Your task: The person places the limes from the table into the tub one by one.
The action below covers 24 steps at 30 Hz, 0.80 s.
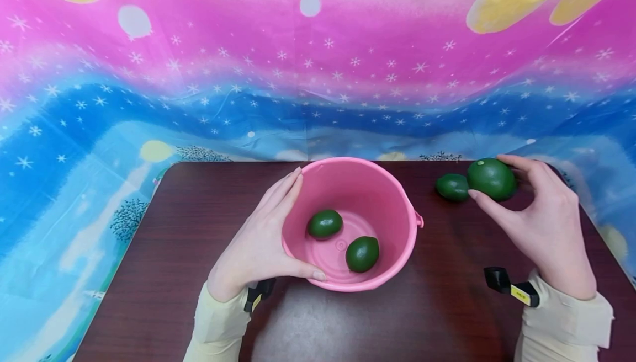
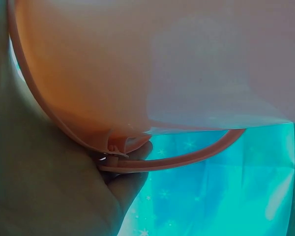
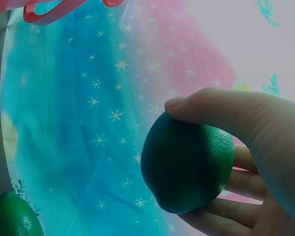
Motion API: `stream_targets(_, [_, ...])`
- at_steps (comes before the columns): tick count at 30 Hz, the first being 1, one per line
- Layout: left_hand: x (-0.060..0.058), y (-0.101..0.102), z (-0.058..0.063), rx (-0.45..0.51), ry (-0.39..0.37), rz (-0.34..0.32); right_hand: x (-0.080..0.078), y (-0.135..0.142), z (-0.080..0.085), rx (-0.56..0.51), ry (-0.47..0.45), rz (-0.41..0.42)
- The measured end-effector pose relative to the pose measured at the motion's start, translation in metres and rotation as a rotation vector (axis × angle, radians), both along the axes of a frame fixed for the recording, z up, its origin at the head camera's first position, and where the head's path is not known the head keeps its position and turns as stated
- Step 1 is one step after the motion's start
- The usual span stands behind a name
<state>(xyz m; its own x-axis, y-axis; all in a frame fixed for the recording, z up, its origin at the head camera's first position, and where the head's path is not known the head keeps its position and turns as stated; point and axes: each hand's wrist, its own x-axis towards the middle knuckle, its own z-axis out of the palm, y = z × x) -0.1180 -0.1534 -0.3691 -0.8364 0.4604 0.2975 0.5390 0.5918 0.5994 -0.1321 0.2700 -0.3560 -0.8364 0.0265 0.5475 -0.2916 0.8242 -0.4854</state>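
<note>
A pink bucket (image 1: 397,251) stands tilted toward me at the middle of the table. My left hand (image 1: 258,240) grips its left rim, thumb along the near edge and fingers along the far side. The left wrist view shows the bucket's wall (image 2: 196,64) and its handle (image 2: 187,161) close up. Two green limes (image 1: 325,224) lie on the bucket's floor. To the right, my right hand (image 1: 551,218) holds another lime (image 1: 492,179) between thumb and fingers, seemingly above the table. Just left of that one lies a further lime (image 1: 451,187) on the table.
The dark brown table (image 1: 164,262) carries the bucket and the loose lime. Behind it and along its sides hangs a colourful cloth (image 1: 308,64) with snowflakes. Small black devices (image 1: 512,287) are strapped to both wrists.
</note>
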Motion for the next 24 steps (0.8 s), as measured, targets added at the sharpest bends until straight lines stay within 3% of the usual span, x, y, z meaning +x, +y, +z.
stream_targets(24, [0.0003,-0.0009,-0.0007,0.002,-0.008,-0.002,0.0009,-0.0082,0.0019,0.000,0.072,0.058])
